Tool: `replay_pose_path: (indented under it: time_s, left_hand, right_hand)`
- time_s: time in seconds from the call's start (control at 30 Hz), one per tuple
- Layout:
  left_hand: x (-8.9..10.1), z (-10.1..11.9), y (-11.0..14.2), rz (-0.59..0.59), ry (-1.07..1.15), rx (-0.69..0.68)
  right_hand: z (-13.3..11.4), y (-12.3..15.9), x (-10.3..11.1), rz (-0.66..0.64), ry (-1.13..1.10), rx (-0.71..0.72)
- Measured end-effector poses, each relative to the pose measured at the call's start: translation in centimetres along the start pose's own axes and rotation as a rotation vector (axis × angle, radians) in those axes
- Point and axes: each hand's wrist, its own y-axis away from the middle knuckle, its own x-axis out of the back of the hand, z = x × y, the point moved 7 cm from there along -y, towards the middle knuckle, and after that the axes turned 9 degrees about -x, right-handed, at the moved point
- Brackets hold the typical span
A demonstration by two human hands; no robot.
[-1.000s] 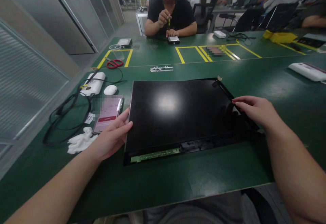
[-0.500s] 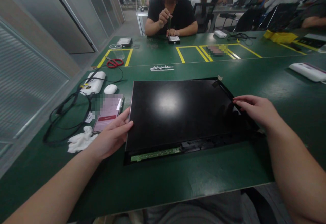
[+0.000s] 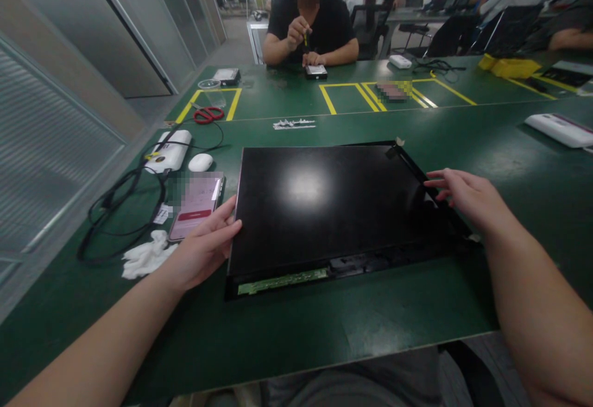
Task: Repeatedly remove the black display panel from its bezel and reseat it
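Note:
A flat black LCD screen panel (image 3: 296,215) lies in front of me in a black frame (image 3: 412,246), its left side raised a little above the frame. A green circuit strip (image 3: 282,281) shows along the near edge. My left hand (image 3: 210,243) grips the panel's left edge, thumb on top and fingers beside and under it. Over the frame's right edge is my right hand (image 3: 467,200), fingers loosely apart with nothing between them. Whether its fingertips touch the frame, I cannot tell.
Left of the panel are a phone (image 3: 197,203), a crumpled white tissue (image 3: 148,255), a white mouse (image 3: 201,162), a white box (image 3: 169,151) and black cables (image 3: 95,228). Red-handled scissors (image 3: 208,115) lie farther back. Across the green table (image 3: 370,320) sits a person (image 3: 310,30) handling a small device.
My right hand's fingers have loosened and spread, lifting slightly from the right edge. My left hand and the panel look unmoved.

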Motion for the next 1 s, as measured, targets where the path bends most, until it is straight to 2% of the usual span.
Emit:
replay_pose_path:
  time_s: [0.1,0.27,0.63,1.0]
  left_hand:
    - [-0.18,0.16,0.03,0.001,-0.011,0.002]
    - [-0.19,0.15,0.10,-0.006,-0.017,-0.001]
    - [-0.33,0.10,0.19,0.012,-0.032,0.016]
    - [-0.50,0.34,0.06,-0.013,-0.022,-0.014]
  right_hand:
    - [-0.12,0.32,0.01,-0.023,-0.025,-0.085]
    - [-0.47,0.67,-0.01,-0.027,-0.034,-0.107]
    - [-0.35,0.58,0.47,-0.004,0.107,-0.106]
    - [0.07,0.22,0.04,-0.017,0.074,-0.063]
